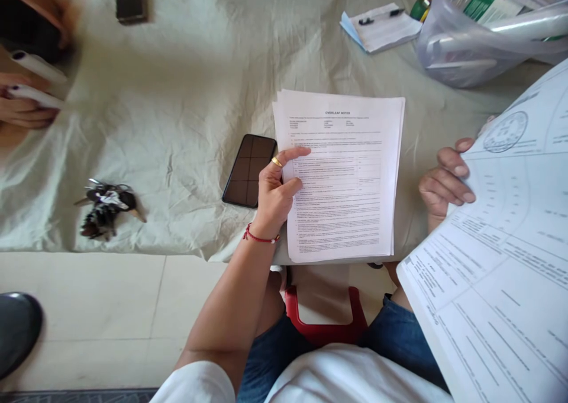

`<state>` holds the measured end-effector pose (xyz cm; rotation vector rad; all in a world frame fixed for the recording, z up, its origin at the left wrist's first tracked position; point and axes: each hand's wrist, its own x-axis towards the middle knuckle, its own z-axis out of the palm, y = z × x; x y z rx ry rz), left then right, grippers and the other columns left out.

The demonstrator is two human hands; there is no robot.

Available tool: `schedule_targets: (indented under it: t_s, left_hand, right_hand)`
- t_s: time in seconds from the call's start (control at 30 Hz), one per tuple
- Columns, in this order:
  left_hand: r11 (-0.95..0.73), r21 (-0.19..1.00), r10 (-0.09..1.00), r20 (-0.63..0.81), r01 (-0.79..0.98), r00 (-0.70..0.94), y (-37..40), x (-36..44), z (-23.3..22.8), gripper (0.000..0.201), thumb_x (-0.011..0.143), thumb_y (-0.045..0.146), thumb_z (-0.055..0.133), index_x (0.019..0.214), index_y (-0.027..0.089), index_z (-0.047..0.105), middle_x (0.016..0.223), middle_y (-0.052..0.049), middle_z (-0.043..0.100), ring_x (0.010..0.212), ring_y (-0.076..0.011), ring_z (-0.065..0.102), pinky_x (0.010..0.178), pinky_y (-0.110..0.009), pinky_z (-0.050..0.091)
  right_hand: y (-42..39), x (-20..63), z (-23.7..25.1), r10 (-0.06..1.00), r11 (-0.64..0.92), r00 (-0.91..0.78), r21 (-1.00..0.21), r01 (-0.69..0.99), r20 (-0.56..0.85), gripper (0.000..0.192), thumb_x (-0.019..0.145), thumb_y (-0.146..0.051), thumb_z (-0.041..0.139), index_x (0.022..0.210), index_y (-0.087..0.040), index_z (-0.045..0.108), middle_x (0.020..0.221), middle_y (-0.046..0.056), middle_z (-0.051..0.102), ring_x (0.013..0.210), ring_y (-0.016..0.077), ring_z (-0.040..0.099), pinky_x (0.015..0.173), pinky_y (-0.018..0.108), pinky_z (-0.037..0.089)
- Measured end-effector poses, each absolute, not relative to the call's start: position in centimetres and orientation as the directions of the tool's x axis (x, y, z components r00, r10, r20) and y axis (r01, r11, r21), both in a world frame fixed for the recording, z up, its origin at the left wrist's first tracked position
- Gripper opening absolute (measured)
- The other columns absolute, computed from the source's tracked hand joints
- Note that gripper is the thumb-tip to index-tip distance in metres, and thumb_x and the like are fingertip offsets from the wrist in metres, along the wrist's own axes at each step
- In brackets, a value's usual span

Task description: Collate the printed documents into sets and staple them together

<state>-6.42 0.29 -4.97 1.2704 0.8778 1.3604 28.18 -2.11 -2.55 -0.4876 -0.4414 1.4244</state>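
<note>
My left hand (278, 184) is at the left edge of a stack of printed papers (341, 208), its index finger and thumb on top and its other fingers hidden. The top page is headed "OVERLEAF NOTES". A gold ring and a red bracelet are on this hand and wrist. My right hand (446, 181) grips printed sheets (501, 261) with a round stamp, raised and tilted at the right; its thumb side is partly hidden behind them. Just left of my left hand lies a dark smartphone (248, 171).
A cloth-covered table (186, 83) carries a key bunch (109, 205), a dark box (131, 2), a notepad with a pen (381, 27) and a plastic bag (470, 54) holding a bottle. Another person's hand (24, 107) holds a white object at left. A red stool (326, 326) is below.
</note>
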Motion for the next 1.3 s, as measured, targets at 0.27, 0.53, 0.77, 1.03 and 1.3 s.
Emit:
schedule_targets:
  t_s: [0.27,0.53,0.77,1.03,1.3]
  left_hand:
    - [-0.257,0.94,0.946,0.293,-0.226,0.141,0.39,-6.52,-5.27,0.06,0.082,0.018,0.077,0.14,0.035,0.072,0.132,-0.003,0.077,0.126,-0.029,0.074,0.1,-0.042,0.063]
    - [-0.26,0.936,0.943,0.299,-0.237,0.146,0.32,-6.59,-5.25,0.062,0.083,0.02,0.081,0.142,0.036,0.071,0.133,-0.003,0.075,0.123,-0.0283,0.073,0.094,-0.039,0.064]
    - [-0.278,0.935,0.938,0.314,-0.222,0.147,0.47,-6.64,-5.43,0.066,0.084,0.024,0.084,0.145,0.04,0.066,0.141,-0.003,0.071,0.125,-0.029,0.071,0.099,-0.042,0.064]
    - [-0.274,0.934,0.942,0.309,-0.229,0.133,0.19,-6.36,-4.91,0.07,0.08,0.016,0.077,0.144,0.04,0.066,0.137,-0.003,0.073,0.121,-0.0267,0.071,0.092,-0.039,0.064]
    - [-0.276,0.936,0.946,0.304,-0.221,0.107,0.16,-6.17,-4.62,0.073,0.074,0.014,0.073,0.143,0.038,0.066,0.138,-0.003,0.073,0.119,-0.026,0.071,0.09,-0.037,0.064]
  right_hand:
    - [-2.2,28.56,-2.89,0.989,0.098,0.147,-0.636,-0.765,-0.024,0.014,0.085,-0.033,0.064,0.096,-0.025,0.063,0.064,-0.014,0.047,0.023,-0.0062,0.001,0.023,0.008,0.0]
    - [-2.33,28.1,-2.31,0.985,0.124,0.175,-0.721,-0.681,0.005,0.02,0.082,-0.036,0.066,0.093,-0.02,0.07,0.063,-0.014,0.047,0.024,-0.0102,-0.01,0.024,0.005,-0.009]
    - [-2.14,28.21,-2.58,0.987,0.107,0.159,-0.74,-0.664,0.0,0.016,0.085,-0.038,0.06,0.091,-0.028,0.069,0.061,-0.013,0.044,0.022,-0.0037,-0.003,0.021,0.011,-0.004]
    - [-2.3,28.36,-2.59,0.993,0.094,0.12,-0.583,-0.807,-0.007,0.01,0.086,-0.027,0.061,0.095,-0.025,0.058,0.062,-0.015,0.045,0.021,-0.0057,0.006,0.023,0.006,0.006]
    - [-2.25,28.67,-3.08,0.998,0.059,0.056,-0.348,-0.935,0.02,0.007,0.096,-0.021,0.047,0.096,-0.028,0.048,0.064,-0.013,0.038,0.02,0.0013,0.029,0.022,0.009,0.021]
